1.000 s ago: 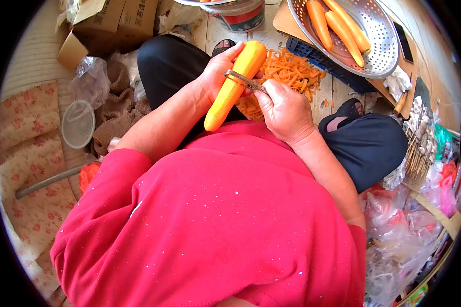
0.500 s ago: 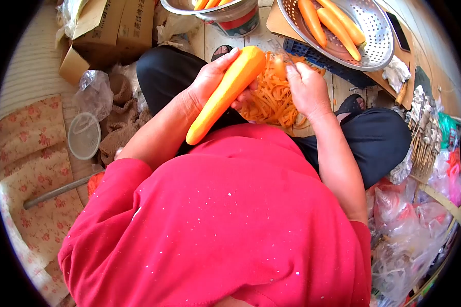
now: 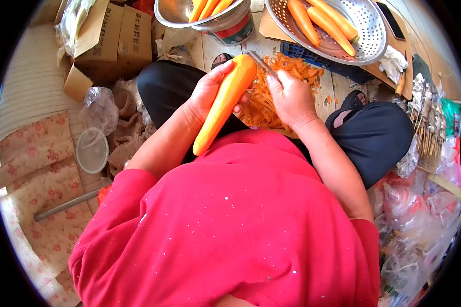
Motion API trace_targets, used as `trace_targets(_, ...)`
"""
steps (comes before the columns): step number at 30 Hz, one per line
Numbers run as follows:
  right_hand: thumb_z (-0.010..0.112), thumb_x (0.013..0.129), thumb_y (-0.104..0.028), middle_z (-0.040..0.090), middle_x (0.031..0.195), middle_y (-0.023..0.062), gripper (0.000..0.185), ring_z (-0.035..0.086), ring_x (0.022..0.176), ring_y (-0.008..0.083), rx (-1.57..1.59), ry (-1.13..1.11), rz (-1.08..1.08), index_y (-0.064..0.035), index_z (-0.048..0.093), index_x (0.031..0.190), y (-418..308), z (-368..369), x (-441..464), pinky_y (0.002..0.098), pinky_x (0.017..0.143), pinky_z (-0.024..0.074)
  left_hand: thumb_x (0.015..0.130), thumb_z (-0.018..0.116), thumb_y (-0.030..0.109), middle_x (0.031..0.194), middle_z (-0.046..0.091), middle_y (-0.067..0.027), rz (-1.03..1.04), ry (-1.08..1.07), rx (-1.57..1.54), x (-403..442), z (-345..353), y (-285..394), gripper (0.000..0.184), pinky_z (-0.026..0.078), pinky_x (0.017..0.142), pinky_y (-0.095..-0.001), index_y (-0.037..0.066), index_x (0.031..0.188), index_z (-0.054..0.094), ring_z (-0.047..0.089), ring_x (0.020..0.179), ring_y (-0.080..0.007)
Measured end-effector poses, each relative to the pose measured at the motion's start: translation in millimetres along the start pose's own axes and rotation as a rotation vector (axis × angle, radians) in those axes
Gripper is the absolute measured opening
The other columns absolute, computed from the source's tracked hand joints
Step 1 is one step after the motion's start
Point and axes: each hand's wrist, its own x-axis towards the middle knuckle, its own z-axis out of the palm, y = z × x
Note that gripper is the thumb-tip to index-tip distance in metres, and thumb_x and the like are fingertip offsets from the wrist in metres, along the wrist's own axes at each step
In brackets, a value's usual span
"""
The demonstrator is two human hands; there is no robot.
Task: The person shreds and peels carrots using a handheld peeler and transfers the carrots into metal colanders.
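A large, bright orange carrot (image 3: 224,105) lies slantwise across my left hand (image 3: 207,92), whose fingers wrap round it. Its thick end points up and away, and its thin end reaches toward my red shirt. My right hand (image 3: 292,100) is closed round a metal peeler (image 3: 261,63), and the tool's tip is close to the carrot's thick end; I cannot tell if they touch. Below both hands, a heap of orange carrot peelings (image 3: 264,105) lies between my legs.
A perforated metal colander (image 3: 376,48) with several carrots stands at the upper right, near a phone (image 3: 391,21). Another metal bowl (image 3: 164,15) with carrots rests on a bucket (image 3: 235,33). Cardboard boxes (image 3: 107,41) are at left; skewers (image 3: 430,138) and plastic bags (image 3: 420,230) at right.
My right hand with the peeler has moved left, nearer the carrot's thick end. The carrot stays in my left hand, slightly steeper. The whole view has shifted a little.
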Motion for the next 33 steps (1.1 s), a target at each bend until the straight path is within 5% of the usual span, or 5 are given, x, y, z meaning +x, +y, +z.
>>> trace_targets(7,0.049,0.094,-0.029,0.062,0.078,0.0238,0.029,0.061,0.079,0.0425,-0.088,-0.058,0.229,-0.0023,0.058,0.088,32.7,9.7,8.4,0.0470,0.068,0.0460,0.095,0.039,0.051,0.096,0.061,-0.0167,-0.021,-0.166,-0.038,2.4,-2.2,-8.1,0.058,0.050,0.044,-0.0304,-0.001,0.119,0.052,0.058,0.064,-0.0224)
trace_targets(15,0.053,0.093,-0.027,0.061,0.074,0.0227,0.025,0.061,0.071,0.0418,0.033,0.101,-0.061,-0.0025,0.058,0.089,2.4,16.0,-7.8,0.0474,0.061,0.0464,0.091,0.042,0.059,0.091,0.061,-0.0142,0.016,-0.106,-0.011,6.0,-2.7,-7.1,0.063,0.051,0.047,-0.0311,0.001,0.112,0.054,0.060,0.062,-0.0220)
trace_targets(23,0.049,0.092,-0.031,0.063,0.084,0.0246,0.034,0.060,0.086,0.0421,0.057,-0.052,0.177,0.0006,0.061,0.090,39.9,28.8,5.6,0.0471,0.074,0.0455,0.092,0.045,0.054,0.098,0.061,-0.0145,-0.019,-0.240,-0.090,6.0,-0.5,-1.6,0.060,0.046,0.044,-0.0302,0.002,0.120,0.051,0.055,0.064,-0.0208)
trace_targets(29,0.051,0.090,-0.029,0.064,0.092,0.0262,0.032,0.061,0.090,0.0419,-0.301,-0.407,0.371,-0.0009,0.063,0.100,53.8,21.0,4.5,0.0472,0.082,0.0478,0.090,0.048,0.037,0.100,0.061,-0.0161,0.072,0.100,0.061,20.7,0.5,61.1,0.049,0.053,0.057,-0.0331,-0.004,0.118,0.050,0.060,0.072,-0.0217)
trace_targets(33,0.055,0.087,-0.027,0.064,0.090,0.0249,0.028,0.062,0.088,0.0422,-0.045,-0.290,0.220,-0.0021,0.063,0.096,28.2,9.3,5.6,0.0481,0.079,0.0486,0.084,0.057,0.017,0.097,0.060,-0.0215,0.372,0.438,0.397,50.4,0.1,123.8,0.040,0.053,0.060,-0.0391,-0.006,0.115,0.046,0.060,0.066,-0.0262)
